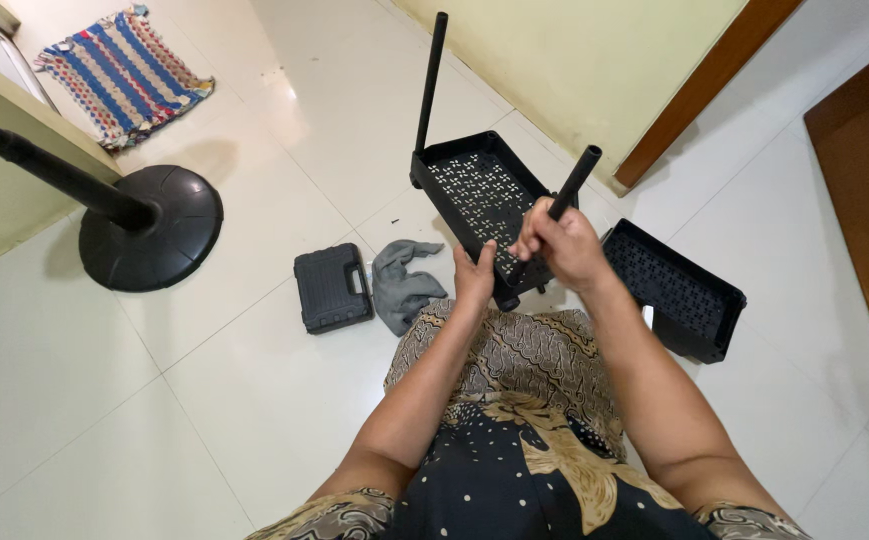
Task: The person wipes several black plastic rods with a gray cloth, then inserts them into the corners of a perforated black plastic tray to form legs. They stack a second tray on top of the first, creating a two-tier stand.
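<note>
Now: right hand [562, 243] wrapped tight round a black tube [563, 201] slanting up from the near corner of a perforated black tray [480, 188]. Left hand [475, 276] clamped on that corner. Tray rests on white floor [255, 400], far tube [431, 80] upright. Second tray [675, 285] just right; case [333, 288], grey rag [402, 283] left.

**Wearer's clothing and arms, head view**

Both forearms bare from elbow to wrist. No watch, ring or bracelet visible on left hand [475, 275] or right hand [563, 245]. Short sleeves, brown-and-cream batik print, ending near the elbows, well behind the hands. Below the wrists: dark garment with cream dots and tan floral motifs, finer brown swirl pattern nearest the hands.
</note>
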